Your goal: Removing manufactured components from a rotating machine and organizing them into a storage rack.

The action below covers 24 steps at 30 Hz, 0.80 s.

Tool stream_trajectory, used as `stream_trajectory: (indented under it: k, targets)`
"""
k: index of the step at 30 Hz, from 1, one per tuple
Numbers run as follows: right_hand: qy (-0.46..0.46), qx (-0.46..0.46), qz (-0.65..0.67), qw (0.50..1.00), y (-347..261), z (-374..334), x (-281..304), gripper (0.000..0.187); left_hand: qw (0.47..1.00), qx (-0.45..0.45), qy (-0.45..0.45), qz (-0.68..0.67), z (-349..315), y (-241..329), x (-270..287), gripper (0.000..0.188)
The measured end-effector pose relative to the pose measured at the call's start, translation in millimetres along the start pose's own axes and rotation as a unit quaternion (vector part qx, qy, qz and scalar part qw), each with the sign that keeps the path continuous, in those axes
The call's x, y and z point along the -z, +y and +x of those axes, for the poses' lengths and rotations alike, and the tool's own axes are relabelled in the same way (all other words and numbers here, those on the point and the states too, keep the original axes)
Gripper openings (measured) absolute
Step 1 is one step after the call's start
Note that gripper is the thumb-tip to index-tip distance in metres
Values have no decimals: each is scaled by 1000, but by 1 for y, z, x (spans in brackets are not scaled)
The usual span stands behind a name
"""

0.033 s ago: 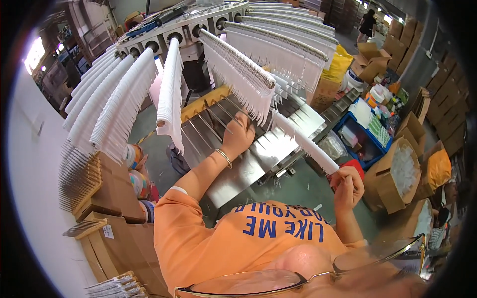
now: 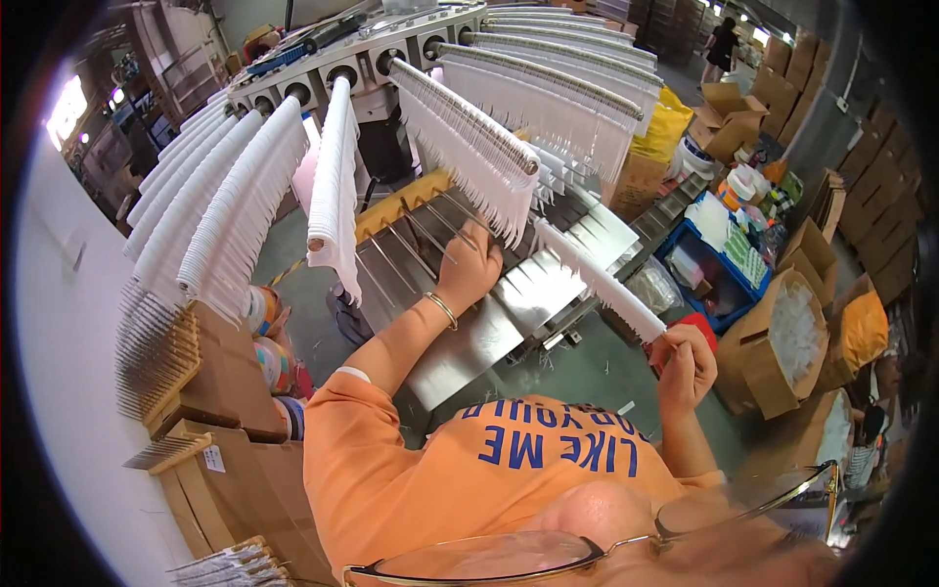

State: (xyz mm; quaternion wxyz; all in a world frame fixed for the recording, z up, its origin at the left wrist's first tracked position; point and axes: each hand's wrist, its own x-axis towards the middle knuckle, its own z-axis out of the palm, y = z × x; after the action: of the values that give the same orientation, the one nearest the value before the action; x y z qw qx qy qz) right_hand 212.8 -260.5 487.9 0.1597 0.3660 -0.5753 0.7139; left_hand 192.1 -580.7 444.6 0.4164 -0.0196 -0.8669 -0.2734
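In front of me, my left hand (image 2: 472, 264) is closed at the thin metal rods (image 2: 419, 235) that stick out of a yellow bar (image 2: 403, 203); its fingertips are partly hidden. It rests above a shiny metal table (image 2: 460, 347). Off to the right, my right hand (image 2: 685, 367) pinches the near end of a rod strung with white fringed pieces (image 2: 602, 279). That rod slants from the far left down to my fingers. Above both hands, a round machine head (image 2: 367, 68) carries more rods of white fringed pieces (image 2: 469, 142), spread like spokes.
At the right stand a blue crate (image 2: 724, 313) with packages and open cardboard boxes (image 2: 763, 362). On the left, brown boxes (image 2: 235, 377) hold racks of metal pins (image 2: 161, 367). A yellow bag (image 2: 665, 127) lies beyond the table. Another person (image 2: 722, 49) is far back.
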Motion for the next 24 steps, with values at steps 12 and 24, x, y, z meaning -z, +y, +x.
stream_trajectory:
  k: [12,24]
  targets:
    - [-25,-171,11,985,11,12,-16,17,992,-42,-82,84,11,11,-5,71]
    - [296,-169,197,919,43,-33,73,9,978,-144,-145,-45,5,105,12,59]
